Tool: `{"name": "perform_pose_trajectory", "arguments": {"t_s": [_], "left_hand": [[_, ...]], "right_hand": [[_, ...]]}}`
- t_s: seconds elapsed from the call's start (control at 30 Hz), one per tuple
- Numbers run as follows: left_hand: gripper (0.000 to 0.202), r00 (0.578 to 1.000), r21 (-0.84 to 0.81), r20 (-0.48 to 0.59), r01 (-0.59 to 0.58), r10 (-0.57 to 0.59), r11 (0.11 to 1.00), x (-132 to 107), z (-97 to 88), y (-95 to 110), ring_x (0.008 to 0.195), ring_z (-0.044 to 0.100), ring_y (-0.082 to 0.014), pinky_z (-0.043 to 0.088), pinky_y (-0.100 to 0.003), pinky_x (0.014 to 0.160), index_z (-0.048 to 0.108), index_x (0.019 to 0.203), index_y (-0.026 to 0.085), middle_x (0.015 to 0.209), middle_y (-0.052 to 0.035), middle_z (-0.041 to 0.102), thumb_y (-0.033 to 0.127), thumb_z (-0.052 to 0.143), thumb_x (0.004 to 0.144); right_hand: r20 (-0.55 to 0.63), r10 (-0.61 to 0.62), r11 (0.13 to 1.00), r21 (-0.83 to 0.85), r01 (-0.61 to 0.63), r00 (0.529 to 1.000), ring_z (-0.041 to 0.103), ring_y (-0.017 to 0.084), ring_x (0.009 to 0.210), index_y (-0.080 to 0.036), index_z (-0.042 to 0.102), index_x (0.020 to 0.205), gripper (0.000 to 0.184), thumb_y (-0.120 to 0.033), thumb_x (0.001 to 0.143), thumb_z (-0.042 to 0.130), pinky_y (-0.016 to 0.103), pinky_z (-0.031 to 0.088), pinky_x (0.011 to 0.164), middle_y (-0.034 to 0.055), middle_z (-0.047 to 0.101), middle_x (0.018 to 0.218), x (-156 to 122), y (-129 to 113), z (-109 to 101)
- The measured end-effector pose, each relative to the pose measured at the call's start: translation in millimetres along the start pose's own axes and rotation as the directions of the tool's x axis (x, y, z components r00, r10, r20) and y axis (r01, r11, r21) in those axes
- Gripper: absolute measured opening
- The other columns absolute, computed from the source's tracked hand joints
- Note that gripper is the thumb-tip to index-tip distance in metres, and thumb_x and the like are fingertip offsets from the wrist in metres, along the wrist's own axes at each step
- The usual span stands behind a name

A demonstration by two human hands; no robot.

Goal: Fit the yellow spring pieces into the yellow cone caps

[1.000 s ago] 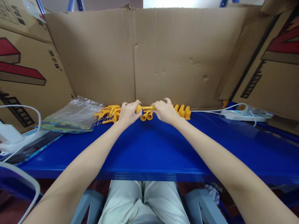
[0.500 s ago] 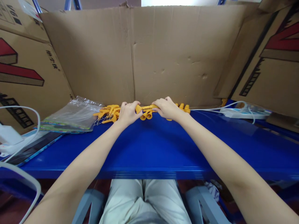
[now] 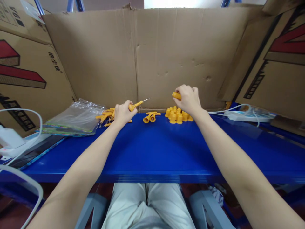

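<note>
My left hand [image 3: 124, 113] is closed around the handle of a yellow corkscrew [image 3: 138, 104]. Its ribbed yellow stem and bare metal spiral point up to the right. Raised to the right, my right hand [image 3: 188, 98] grips a yellow cap [image 3: 176, 95], partly hidden by the fingers. Below it stands a cluster of yellow bell-shaped caps [image 3: 176, 117]. Between the hands, yellow pieces [image 3: 149, 119] lie with two round open ends facing me. A heap of yellow-handled corkscrews [image 3: 106, 117] with metal spirals lies left of my left hand, partly covered by it.
The blue table [image 3: 152, 149] has a tall cardboard sheet [image 3: 181, 57] along its back. Clear plastic bags [image 3: 73, 116] lie at the left. A white power strip [image 3: 250, 116] with a cable sits at the right; another white cable [image 3: 39, 133] loops at the left.
My hands have moved apart. The right hand rose to the right with the cap, and the left moved slightly left with the corkscrew, whose metal spiral now shows bare.
</note>
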State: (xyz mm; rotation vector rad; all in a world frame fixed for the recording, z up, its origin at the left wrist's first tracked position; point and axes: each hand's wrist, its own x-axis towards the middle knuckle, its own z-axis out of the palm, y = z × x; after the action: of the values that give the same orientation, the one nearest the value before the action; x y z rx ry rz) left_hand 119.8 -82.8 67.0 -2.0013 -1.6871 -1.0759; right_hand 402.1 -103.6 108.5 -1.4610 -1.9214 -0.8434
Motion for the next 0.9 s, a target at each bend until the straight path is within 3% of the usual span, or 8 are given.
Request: {"name": "perform_pose_trajectory", "arguments": {"t_s": [0.1, 0.17, 0.3, 0.37, 0.43, 0.53, 0.7, 0.9], "left_hand": [[0.028, 0.997, 0.042, -0.015, 0.072, -0.071, 0.997, 5, 1.0, -13, 0.086, 0.065, -0.0247, 0.042, -0.034, 0.082, 0.062, 0.103, 0.023, 0.083, -0.0041, 0.07, 0.038, 0.05, 0.081], [0.03, 0.993, 0.061, -0.015, 0.119, -0.118, 0.991, 7, 1.3, -20, 0.088, 0.065, -0.0256, 0.043, -0.034, 0.081, 0.062, 0.104, 0.022, 0.084, -0.0052, 0.07, 0.037, 0.05, 0.082], [0.032, 0.982, 0.096, -0.005, 0.189, -0.19, 0.977, 11, 2.6, -33, 0.091, 0.064, -0.0261, 0.044, -0.034, 0.078, 0.06, 0.109, 0.02, 0.09, -0.0078, 0.07, 0.033, 0.049, 0.082], [0.031, 0.977, 0.107, -0.003, 0.214, -0.214, 0.971, 12, 3.9, -41, 0.091, 0.064, -0.0256, 0.044, -0.033, 0.078, 0.059, 0.11, 0.02, 0.092, -0.0079, 0.07, 0.03, 0.049, 0.083], [0.03, 0.972, 0.105, -0.001, 0.234, -0.235, 0.967, 12, 5.3, -48, 0.091, 0.064, -0.0243, 0.044, -0.033, 0.079, 0.059, 0.11, 0.021, 0.091, -0.0067, 0.069, 0.027, 0.048, 0.083], [0.028, 0.971, 0.08, -0.004, 0.239, -0.239, 0.968, 11, 6.7, -58, 0.093, 0.064, -0.0241, 0.044, -0.036, 0.083, 0.059, 0.109, 0.023, 0.091, -0.0062, 0.069, 0.021, 0.048, 0.083], [0.03, 0.97, 0.038, -0.005, 0.243, -0.243, 0.969, 9, 9.6, -69, 0.102, 0.062, -0.0287, 0.042, -0.045, 0.09, 0.063, 0.11, 0.022, 0.103, -0.011, 0.069, 0.018, 0.045, 0.086], [0.031, 0.964, 0.053, 0.039, 0.262, -0.264, 0.964, 8, 18.7, -79, 0.11, 0.057, -0.0334, 0.037, -0.055, 0.094, 0.066, 0.11, 0.022, 0.108, -0.0126, 0.067, 0.019, 0.047, 0.085]], "right_hand": [[0.115, 0.159, 0.986, -0.065, -0.153, 0.981, 0.051, 0.03, 0.104, -0.013, 0.061, 0.102, 0.027, -0.031, 0.085, 0.052, 0.041, 0.035, 0.084, 0.0161, 0.061, 0.109, 1, 18, 1], [0.292, 0.246, 0.969, -0.093, -0.229, 0.924, 0.057, 0.027, 0.096, -0.014, 0.064, 0.098, 0.024, -0.029, 0.08, 0.059, 0.036, 0.04, 0.077, 0.0139, 0.065, 0.103, 1, 27, 7], [0.672, 0.234, 0.967, -0.09, -0.236, 0.703, 0.064, 0.02, 0.075, -0.015, 0.068, 0.08, 0.012, -0.022, 0.071, 0.067, 0.026, 0.044, 0.061, 0.0086, 0.069, 0.08, -5, 38, 25], [0.763, 0.229, 0.963, -0.086, -0.256, 0.604, 0.064, 0.018, 0.067, -0.014, 0.067, 0.07, 0.005, -0.019, 0.07, 0.066, 0.025, 0.045, 0.057, 0.0074, 0.068, 0.069, -9, 39, 31], [0.799, 0.257, 0.942, -0.081, -0.325, 0.543, 0.063, 0.017, 0.06, -0.014, 0.067, 0.067, 0.006, -0.016, 0.071, 0.064, 0.024, 0.046, 0.054, 0.0065, 0.066, 0.062, -13, 40, 35], [0.806, 0.293, 0.915, -0.08, -0.396, 0.514, 0.063, 0.016, 0.058, -0.013, 0.066, 0.068, 0.007, -0.011, 0.072, 0.061, 0.023, 0.048, 0.053, 0.0069, 0.067, 0.061, -15, 42, 37], [0.799, 0.308, 0.915, -0.099, -0.392, 0.517, 0.066, 0.018, 0.063, -0.01, 0.066, 0.064, 0.013, -0.002, 0.068, 0.057, 0.023, 0.05, 0.054, 0.0107, 0.069, 0.066, -14, 46, 41], [0.805, 0.347, 0.854, -0.06, -0.516, 0.481, 0.068, 0.019, 0.064, -0.007, 0.067, 0.078, 0.015, 0.0, 0.07, 0.056, 0.024, 0.053, 0.056, 0.0116, 0.069, 0.066, -16, 45, 44]]}}
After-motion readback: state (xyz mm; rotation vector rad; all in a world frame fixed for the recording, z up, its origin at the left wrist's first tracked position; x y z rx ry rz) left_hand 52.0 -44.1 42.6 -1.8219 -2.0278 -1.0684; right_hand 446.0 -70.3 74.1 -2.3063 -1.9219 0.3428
